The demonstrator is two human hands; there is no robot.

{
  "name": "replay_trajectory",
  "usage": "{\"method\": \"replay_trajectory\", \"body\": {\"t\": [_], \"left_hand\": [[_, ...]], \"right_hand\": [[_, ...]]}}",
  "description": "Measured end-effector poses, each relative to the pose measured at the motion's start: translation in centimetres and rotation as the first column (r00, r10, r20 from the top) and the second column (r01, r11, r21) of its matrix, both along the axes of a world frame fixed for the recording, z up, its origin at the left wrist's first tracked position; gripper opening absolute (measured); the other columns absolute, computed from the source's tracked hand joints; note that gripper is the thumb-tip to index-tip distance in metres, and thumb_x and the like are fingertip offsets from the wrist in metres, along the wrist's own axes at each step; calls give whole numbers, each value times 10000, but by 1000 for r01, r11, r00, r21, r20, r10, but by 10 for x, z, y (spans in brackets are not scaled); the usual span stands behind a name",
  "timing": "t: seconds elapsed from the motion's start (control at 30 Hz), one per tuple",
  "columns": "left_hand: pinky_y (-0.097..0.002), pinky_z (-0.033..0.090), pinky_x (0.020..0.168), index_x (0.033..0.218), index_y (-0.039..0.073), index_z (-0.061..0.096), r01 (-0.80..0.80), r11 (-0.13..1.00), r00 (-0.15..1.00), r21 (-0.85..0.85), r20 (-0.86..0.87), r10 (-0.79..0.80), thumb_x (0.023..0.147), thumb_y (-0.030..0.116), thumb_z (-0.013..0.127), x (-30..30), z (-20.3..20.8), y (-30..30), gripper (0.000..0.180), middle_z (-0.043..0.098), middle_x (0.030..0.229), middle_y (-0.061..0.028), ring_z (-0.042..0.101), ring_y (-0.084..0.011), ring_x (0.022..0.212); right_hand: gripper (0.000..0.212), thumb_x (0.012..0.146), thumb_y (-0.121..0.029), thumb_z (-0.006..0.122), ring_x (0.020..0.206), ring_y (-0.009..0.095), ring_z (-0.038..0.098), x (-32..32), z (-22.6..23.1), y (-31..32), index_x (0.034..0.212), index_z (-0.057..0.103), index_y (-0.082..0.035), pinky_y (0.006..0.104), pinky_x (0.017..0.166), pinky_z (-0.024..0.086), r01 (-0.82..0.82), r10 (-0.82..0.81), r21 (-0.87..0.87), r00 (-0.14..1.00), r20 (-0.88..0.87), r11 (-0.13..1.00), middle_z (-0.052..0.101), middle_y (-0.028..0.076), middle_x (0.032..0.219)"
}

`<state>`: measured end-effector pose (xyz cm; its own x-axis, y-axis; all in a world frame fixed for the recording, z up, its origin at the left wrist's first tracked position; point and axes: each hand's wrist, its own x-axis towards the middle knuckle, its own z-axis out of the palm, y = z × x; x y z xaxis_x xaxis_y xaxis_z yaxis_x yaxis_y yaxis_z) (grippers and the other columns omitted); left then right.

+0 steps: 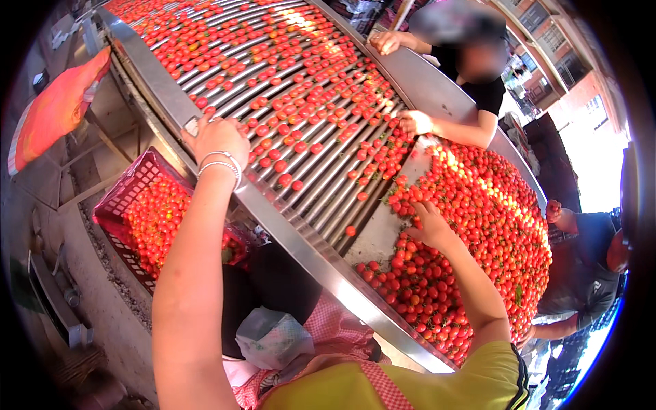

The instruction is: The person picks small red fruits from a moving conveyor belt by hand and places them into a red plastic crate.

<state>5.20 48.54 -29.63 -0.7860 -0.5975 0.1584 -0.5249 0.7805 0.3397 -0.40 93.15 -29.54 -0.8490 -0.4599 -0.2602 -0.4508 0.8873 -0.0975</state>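
Note:
Small red tomatoes (301, 106) lie scattered over a metal roller conveyor (318, 195). Over its near metal rail, my left hand (220, 142), with bracelets at the wrist, has thumb and fingers apart; the fingertips reach the rollers. A small pale patch shows between thumb and forefinger, too unclear to name. My right hand (432, 227) stretches its fingers over the left edge of a thick heap of tomatoes (488, 232), beside a bare strip of metal chute (376, 238). Whether it touches any tomato is hard to tell.
A dark red plastic crate (117, 198) of tomatoes stands below the rail at left. An orange cloth or sack (58, 113) hangs beyond it. Across the conveyor, a co-worker's hand (415, 123) reaches among the tomatoes. Another person (581, 263) is at the far right.

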Motion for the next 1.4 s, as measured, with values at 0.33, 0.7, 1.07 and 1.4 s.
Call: {"method": "replay_trajectory", "body": {"t": [0.33,0.7,1.07,1.4], "left_hand": [[-630,199,1049,954,216,716,-4,1000,998,0,58,4,829,265,583,-1,3,1,189,643,1143,-47,440,-223,1250],[-642,136,1082,907,199,706,0,1000,1000,17,9,0,829,241,600,-2,-2,5,138,636,1147,-19,411,-239,1269],[-632,184,1068,834,180,708,-10,1000,1000,-15,-12,10,815,242,619,-5,1,16,110,642,1118,-31,434,-225,1244],[-622,170,1076,913,171,702,-15,1000,1000,8,28,15,853,267,564,-6,-10,15,178,612,1197,-40,415,-218,1262]], "right_hand": [[996,731,-550,688,1248,398,390,17,-33,7,1473,192,-107,503,982,390,176,-182,572,982,-47,801,317,207,1385],[686,810,-291,686,1206,372,450,-25,-98,-85,1361,381,-19,392,973,423,55,73,-607,980,184,793,443,282,1266],[787,745,-369,709,1371,417,220,-54,-77,8,1389,348,-95,573,1097,178,295,-299,-47,939,-173,954,218,264,1471],[697,814,-407,632,1351,377,274,-42,-95,-15,1366,366,-76,561,1056,253,336,-339,-47,924,-176,941,347,200,1423]]}}
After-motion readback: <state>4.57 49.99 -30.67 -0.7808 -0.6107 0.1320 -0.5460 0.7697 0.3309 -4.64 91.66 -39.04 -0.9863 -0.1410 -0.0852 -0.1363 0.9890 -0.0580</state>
